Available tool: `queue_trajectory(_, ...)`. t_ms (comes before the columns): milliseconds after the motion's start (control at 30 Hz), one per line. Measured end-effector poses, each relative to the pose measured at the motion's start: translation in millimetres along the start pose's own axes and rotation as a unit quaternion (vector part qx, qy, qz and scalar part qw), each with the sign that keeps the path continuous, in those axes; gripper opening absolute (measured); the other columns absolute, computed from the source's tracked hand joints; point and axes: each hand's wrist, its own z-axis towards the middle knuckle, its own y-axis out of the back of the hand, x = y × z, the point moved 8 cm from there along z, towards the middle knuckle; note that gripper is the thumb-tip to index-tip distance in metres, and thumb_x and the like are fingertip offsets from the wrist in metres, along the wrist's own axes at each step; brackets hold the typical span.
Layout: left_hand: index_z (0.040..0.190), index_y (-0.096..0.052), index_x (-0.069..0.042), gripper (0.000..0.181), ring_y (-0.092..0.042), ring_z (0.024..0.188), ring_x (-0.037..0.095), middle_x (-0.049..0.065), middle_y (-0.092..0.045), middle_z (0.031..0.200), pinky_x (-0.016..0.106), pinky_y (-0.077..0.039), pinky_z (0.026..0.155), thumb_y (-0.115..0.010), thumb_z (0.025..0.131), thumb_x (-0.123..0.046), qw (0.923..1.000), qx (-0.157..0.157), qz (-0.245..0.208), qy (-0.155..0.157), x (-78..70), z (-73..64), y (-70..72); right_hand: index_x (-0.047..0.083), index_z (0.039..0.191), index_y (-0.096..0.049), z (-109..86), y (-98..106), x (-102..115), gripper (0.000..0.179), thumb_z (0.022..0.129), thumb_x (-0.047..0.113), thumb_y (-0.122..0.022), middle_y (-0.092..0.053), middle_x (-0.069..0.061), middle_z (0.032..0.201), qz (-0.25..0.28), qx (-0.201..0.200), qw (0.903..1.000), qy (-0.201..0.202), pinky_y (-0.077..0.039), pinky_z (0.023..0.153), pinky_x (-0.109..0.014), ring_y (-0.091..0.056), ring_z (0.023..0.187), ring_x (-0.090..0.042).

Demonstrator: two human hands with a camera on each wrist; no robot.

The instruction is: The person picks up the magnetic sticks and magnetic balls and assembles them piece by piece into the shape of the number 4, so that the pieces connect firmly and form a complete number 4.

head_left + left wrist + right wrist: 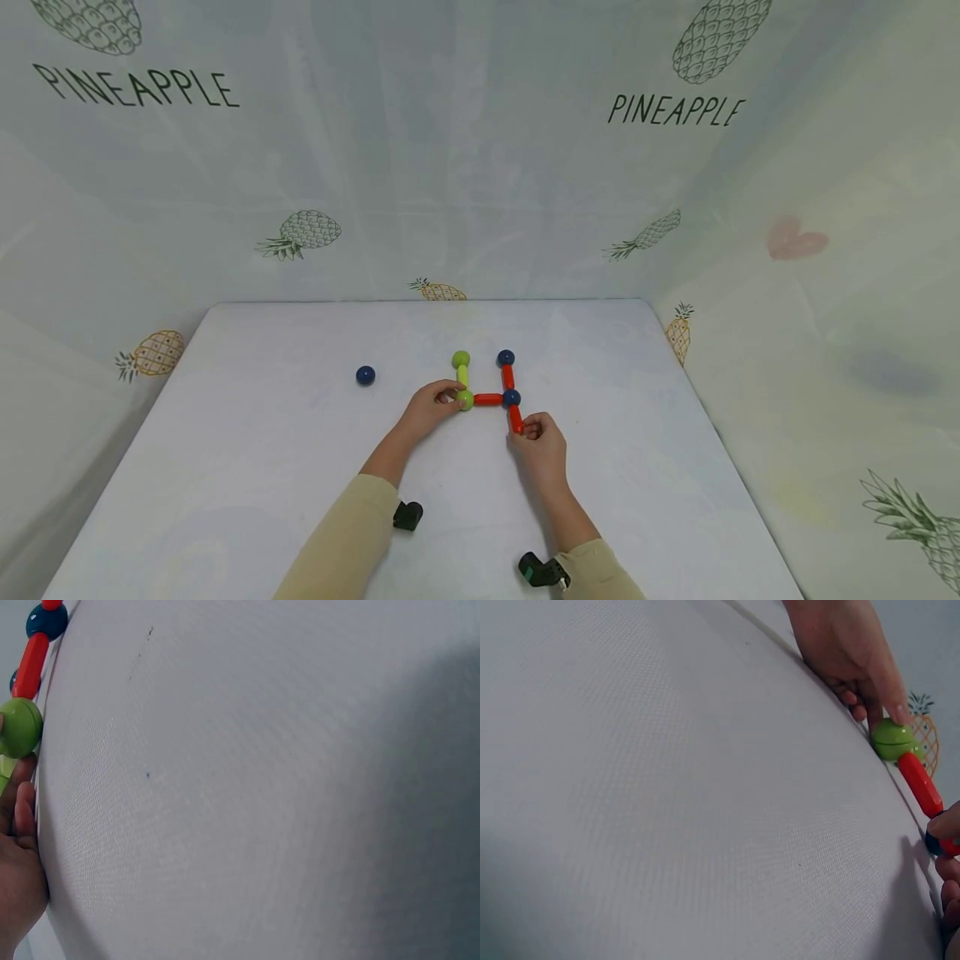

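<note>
On the white table lies a joined shape of balls and short rods. My left hand point(432, 409) pinches its near green ball point(466, 401) between thumb and fingers. From that ball a light green rod point(462, 377) runs to a far green ball point(461, 359), and a red rod point(489, 400) runs right to a blue ball point(512, 398). Another red rod point(508, 377) links this to a far blue ball point(506, 357). My right hand point(542, 450) pinches the near red rod point(516, 419), which points toward me from the middle blue ball.
A loose blue ball point(365, 376) sits on the table point(247, 433) to the left of the joined shape. A pineapple-print cloth point(480, 167) hangs behind the table and at both sides. Each wrist wears a small black camera point(408, 516).
</note>
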Motion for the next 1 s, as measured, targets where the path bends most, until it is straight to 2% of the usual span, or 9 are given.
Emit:
queue_trajectory(500,0.114,-0.069,-0.010,0.026,-0.051,0.081,0.017,0.002,-0.065,0.098,0.031,-0.042,0.071,-0.073,0.088,-0.016,1.0000,-0.001,0.007,-0.003,-2.9,-3.0,0.7,0.004,0.096,-0.059,2.8,-2,-1,0.029,0.076,0.002,-0.080,-0.055,-0.007,0.083,-0.031,0.021,0.9993,0.005,-0.044,0.066,-0.029,-0.049,0.078,-0.021)
queue_trajectory(867,0.117,-0.069,-0.011,0.029,-0.050,0.084,0.017,0.003,-0.064,0.103,0.032,-0.041,0.073,-0.074,0.088,-0.016,0.9998,-0.017,-0.004,0.008,-4.3,-9.8,1.9,0.005,0.097,-0.060,1.6,1,4,0.029,0.077,0.008,-0.081,-0.052,-0.005,0.080,-0.027,0.051,0.9983,0.012,-0.042,0.062,-0.028,-0.049,0.078,-0.021)
queue_trajectory(1000,0.119,-0.068,-0.012,0.032,-0.049,0.085,0.017,0.003,-0.064,0.105,0.032,-0.042,0.074,-0.074,0.088,-0.018,0.9997,-0.019,-0.009,0.016,-2.5,-13.0,3.1,0.004,0.097,-0.062,2.7,3,11,0.029,0.077,0.009,-0.081,-0.053,-0.006,0.084,-0.032,0.050,0.9980,0.021,-0.043,0.065,-0.030,-0.049,0.080,-0.021)
